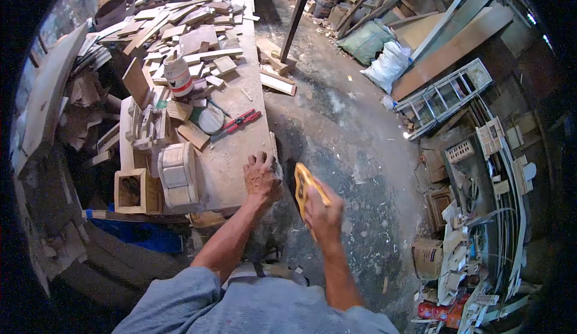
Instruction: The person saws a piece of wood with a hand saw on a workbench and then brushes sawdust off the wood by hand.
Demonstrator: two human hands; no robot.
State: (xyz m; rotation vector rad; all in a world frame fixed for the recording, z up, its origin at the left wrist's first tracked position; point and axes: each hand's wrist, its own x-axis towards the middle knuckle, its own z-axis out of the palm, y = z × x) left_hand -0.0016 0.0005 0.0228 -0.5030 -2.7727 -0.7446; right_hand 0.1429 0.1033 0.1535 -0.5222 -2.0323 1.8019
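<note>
My left hand (262,176) rests on the right edge of the wooden workbench (228,181), fingers apart and palm down; whether anything lies under it is hidden. My right hand (323,211) is wrapped round the handle of a yellow tool (303,185), held over the floor to the right of the bench. The tool's lower part is dark and partly hidden. On the bench, beyond my left hand, lie a red clamp-like tool (243,121) and a round lid (211,119). A white and red container (178,77) stands upright behind them.
Wood offcuts (198,38) cover the far bench. A curved wooden piece (177,175) and a square wooden frame (130,191) sit at its near left. A metal ladder (448,94), white sack (387,63) and cardboard box (427,258) are on the right. A dark post (299,17) stands ahead.
</note>
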